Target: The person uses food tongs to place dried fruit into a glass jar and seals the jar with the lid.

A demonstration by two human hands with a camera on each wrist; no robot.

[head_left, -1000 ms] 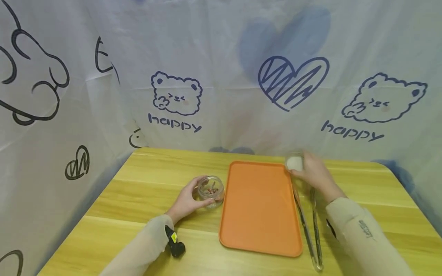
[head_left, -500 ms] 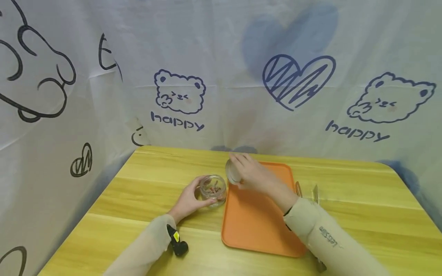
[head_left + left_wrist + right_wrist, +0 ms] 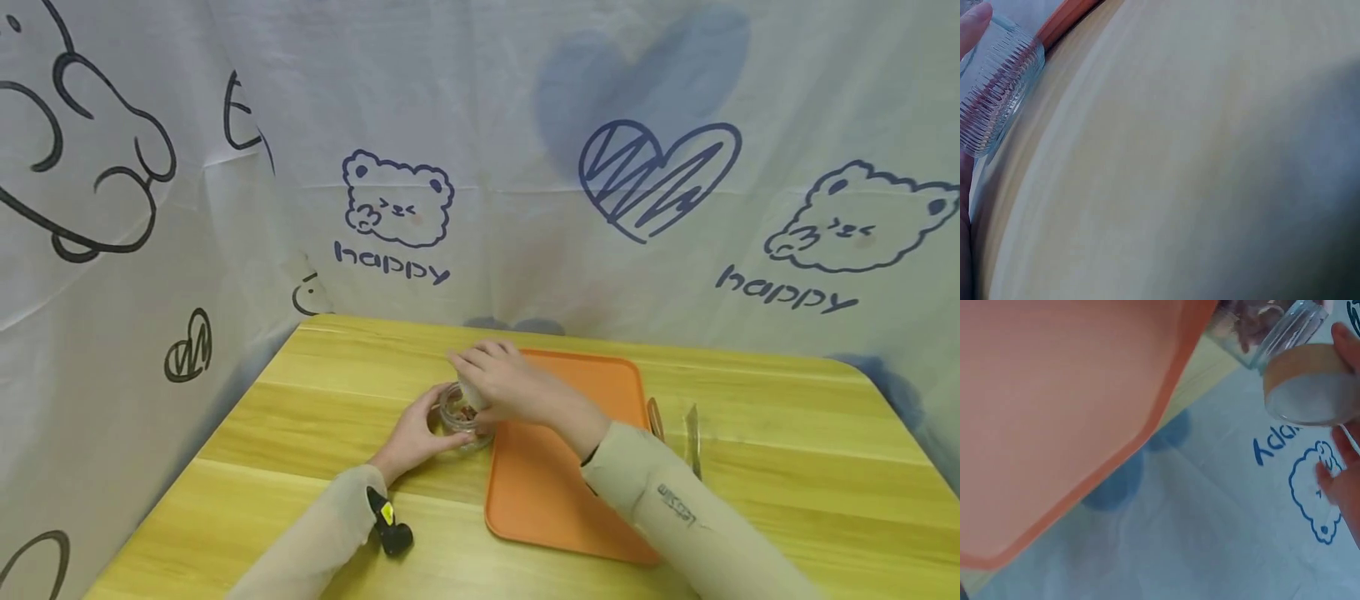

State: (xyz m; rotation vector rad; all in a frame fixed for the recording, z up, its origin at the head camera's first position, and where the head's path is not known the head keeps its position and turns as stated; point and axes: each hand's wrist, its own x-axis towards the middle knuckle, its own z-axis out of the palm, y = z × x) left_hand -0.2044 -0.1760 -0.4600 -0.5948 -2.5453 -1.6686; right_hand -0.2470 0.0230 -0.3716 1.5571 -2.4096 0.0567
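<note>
My left hand (image 3: 412, 435) grips a round clear glass jar (image 3: 448, 410) beside the tray, thumb at the near side and fingers at the back. Small reddish-brown pieces lie inside; the jar's ribbed wall (image 3: 1007, 94) shows in the left wrist view. My right hand (image 3: 513, 387) holds a lid (image 3: 1310, 390) by its edge, tilted at the jar's mouth. The lid has a tan rim and a whitish face in the right wrist view. In the head view the right fingers hide most of it and part of the jar's opening.
An orange tray (image 3: 592, 379) lies right of the jar, partly under my right forearm. Metal tongs (image 3: 693, 437) lie beyond its right edge, partly covered by the sleeve. A black device (image 3: 392, 529) hangs at my left cuff. A printed cloth (image 3: 517, 250) stands behind the wooden table (image 3: 375, 358).
My right hand has carried the lid leftward from the tray's far right corner, across the tray, to the jar's mouth. My left hand has kept its hold on the jar.
</note>
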